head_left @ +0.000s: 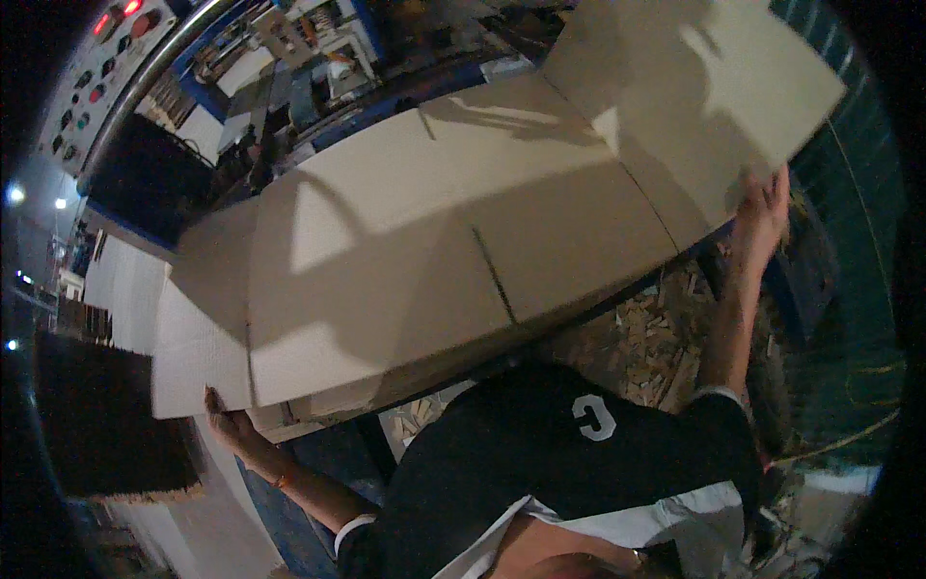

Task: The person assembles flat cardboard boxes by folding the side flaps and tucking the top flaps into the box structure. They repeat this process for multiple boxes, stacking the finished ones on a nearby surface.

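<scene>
A long flat cardboard sheet (pixel 415 261) with crease lines and dark slots stretches across the view, its right end angled up and away. At its near left corner, my left hand (pixel 229 429) pinches the edge, thumb on top and the other fingers hidden underneath. My right hand (pixel 764 207) grips the near edge toward the right end; some fingers lie along the board and the rest are out of sight. More cardboard (pixel 357 394) shows below the sheet's front edge. Shadows fall over much of the surface.
Beyond the sheet stands a machine with blue frame parts (pixel 362 39). A metal rail (pixel 145 82) runs beside a control panel (pixel 82 96) with knobs and red lights at upper left. Cardboard scraps (pixel 656 338) litter the floor below. A dark brown stack (pixel 106 415) sits at left.
</scene>
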Tool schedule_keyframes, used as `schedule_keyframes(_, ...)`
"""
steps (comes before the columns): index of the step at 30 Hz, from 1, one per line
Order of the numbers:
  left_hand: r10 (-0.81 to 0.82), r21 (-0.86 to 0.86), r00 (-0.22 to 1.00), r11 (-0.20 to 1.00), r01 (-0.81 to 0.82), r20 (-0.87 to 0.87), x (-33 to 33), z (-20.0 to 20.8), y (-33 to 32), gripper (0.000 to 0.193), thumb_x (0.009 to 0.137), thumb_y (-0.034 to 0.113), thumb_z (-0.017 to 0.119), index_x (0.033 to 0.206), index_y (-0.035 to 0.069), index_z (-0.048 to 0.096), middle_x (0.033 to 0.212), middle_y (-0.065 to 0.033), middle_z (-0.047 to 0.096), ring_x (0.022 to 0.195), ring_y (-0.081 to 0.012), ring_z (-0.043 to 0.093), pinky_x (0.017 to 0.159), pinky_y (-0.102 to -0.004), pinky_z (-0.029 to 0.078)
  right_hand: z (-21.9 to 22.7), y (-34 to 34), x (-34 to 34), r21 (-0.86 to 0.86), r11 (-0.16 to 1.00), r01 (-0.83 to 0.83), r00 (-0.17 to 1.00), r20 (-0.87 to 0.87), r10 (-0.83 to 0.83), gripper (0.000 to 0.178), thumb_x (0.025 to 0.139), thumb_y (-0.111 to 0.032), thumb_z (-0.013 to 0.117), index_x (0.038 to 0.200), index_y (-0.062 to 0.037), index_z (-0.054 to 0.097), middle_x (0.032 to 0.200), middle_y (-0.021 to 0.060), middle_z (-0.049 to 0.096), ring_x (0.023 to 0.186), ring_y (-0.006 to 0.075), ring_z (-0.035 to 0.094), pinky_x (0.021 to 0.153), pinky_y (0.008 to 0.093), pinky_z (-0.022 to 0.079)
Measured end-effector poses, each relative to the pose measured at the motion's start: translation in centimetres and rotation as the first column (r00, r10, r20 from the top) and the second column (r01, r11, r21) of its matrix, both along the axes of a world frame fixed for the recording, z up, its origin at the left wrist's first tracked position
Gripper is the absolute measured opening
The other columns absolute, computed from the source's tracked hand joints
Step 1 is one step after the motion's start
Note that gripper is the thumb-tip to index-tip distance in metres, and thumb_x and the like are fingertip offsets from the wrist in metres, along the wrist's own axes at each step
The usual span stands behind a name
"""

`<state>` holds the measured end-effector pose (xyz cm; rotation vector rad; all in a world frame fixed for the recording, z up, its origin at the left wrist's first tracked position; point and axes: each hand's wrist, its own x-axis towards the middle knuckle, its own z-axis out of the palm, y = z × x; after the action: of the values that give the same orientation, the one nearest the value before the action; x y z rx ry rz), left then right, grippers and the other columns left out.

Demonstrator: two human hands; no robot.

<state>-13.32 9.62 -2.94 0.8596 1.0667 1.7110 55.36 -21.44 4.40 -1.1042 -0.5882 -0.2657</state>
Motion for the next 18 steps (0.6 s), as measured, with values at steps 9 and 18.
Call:
schedule_keyframes(9, -0.144, 0.054, 0.296, 0.819, 0.571, -0.944, 14.5, 2.8, -9.9, 0.047, 0.074, -0.004, 0.054, 0.119, 0.006, 0.057, 0.130, -0.0139, 0.049, 0.124, -0.0289, 0.042, 0.101, -0.0385, 0.034, -5.1, 0.5, -13.3, -0.739, 0.635, 0.225, 0.422, 0.661, 0.620, 0.031, 0.081, -0.015, 0.058, 0.113, -0.0154, 0.060, 0.123, 0.0048, 0.055, 0.116, 0.0272, 0.049, 0.098, 0.0466, 0.038)
schedule_keyframes(18, 0.116, -0.087, -0.240, 0.714, 0.695, -0.964, 18.3, 6.0, -7.2, 0.063, 0.066, 0.004, 0.063, 0.127, 0.015, 0.050, 0.134, -0.0119, 0.044, 0.125, -0.0309, 0.039, 0.106, -0.0445, 0.026, -4.8, 4.2, -8.5, -0.922, 0.304, 0.240, 0.374, 0.377, 0.847, 0.045, 0.080, -0.020, 0.057, 0.124, -0.0196, 0.052, 0.135, 0.0055, 0.044, 0.127, 0.0287, 0.036, 0.105, 0.0450, 0.028)
